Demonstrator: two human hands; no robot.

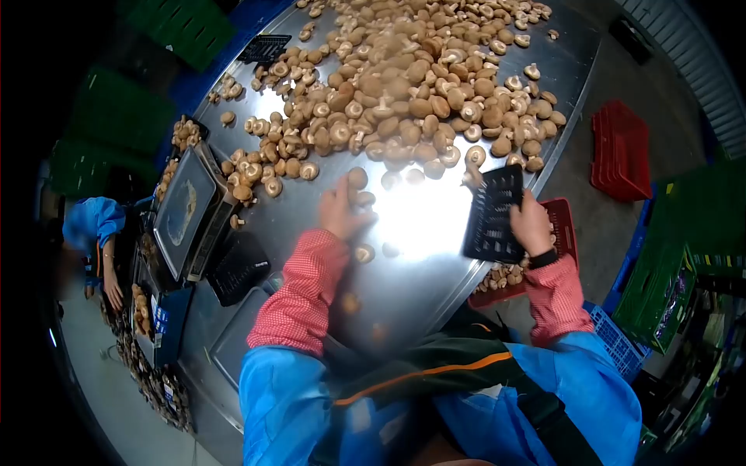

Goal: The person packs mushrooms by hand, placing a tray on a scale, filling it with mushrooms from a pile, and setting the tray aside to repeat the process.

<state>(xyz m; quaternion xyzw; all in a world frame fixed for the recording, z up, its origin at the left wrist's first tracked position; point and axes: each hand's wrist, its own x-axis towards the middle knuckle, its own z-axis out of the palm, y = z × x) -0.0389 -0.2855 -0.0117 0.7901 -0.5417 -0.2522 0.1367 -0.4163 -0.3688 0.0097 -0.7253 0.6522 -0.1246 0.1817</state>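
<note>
My left hand is low over the metal table, its thumb and fingers around a brown-capped shiitake mushroom. Another mushroom lies at its fingertips. On the right, my right hand grips the edge of a black plastic punnet, which is tilted above the table edge. A blurred mushroom shows by the punnet's upper left corner. Single mushrooms lie near my left wrist, one of them pale-stemmed. Beyond both hands spreads a large mushroom pile.
A red crate holding mushroom pieces stands below my right hand. Further right are stacked red baskets and green crates. To the left stand a weighing scale and a black punnet. A co-worker works at far left.
</note>
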